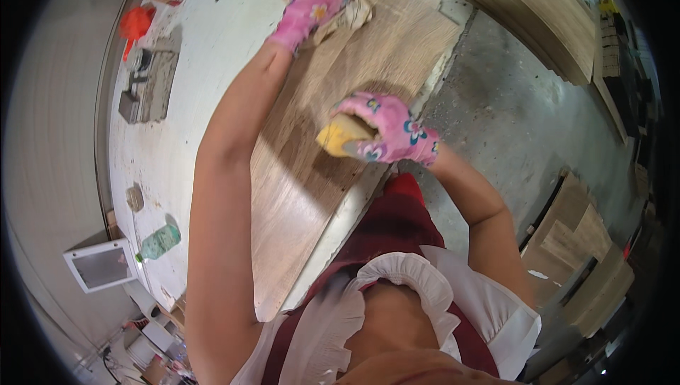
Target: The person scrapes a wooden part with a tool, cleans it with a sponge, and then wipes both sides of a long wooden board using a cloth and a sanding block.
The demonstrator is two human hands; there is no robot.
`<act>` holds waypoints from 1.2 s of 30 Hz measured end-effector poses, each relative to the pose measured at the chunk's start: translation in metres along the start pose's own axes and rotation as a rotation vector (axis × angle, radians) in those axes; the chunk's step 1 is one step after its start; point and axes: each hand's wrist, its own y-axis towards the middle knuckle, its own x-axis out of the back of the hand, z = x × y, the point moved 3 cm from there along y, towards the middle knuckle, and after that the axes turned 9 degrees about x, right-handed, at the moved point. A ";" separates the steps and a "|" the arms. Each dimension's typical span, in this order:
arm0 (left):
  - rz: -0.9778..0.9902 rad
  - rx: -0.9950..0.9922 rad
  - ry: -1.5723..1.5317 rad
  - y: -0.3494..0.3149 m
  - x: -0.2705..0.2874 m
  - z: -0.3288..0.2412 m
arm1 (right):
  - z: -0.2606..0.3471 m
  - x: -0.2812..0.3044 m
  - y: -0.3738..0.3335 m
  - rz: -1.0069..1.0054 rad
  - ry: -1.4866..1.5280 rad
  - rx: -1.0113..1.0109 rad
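Note:
A long wood-grain board lies flat on the white worktable and runs from near my body to the far end. My left hand, in a pink flowered glove, reaches far forward with its fingers closed on a crumpled beige cloth at the board's far part. Nearer, over the board's right side, my right hand in a matching glove grips a yellow sponge-like block. Its exact kind is unclear, and the gloved fingers hide part of it. A shadow falls on the wood below that hand.
On the white worktable, left, are a grey-brown block, a red plastic bag and a green bottle on its side. Stacked boards stand at the far right. Cardboard lies on the concrete floor.

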 end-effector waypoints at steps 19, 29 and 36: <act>0.628 -0.017 -0.844 0.024 -0.058 -0.108 | -0.007 0.013 -0.004 0.089 0.099 0.001; 0.555 0.132 -0.721 0.030 -0.055 -0.077 | -0.013 0.009 -0.003 0.112 0.068 0.016; 0.822 -0.215 -0.644 0.018 -0.147 -0.139 | -0.014 0.007 0.001 0.063 0.096 0.087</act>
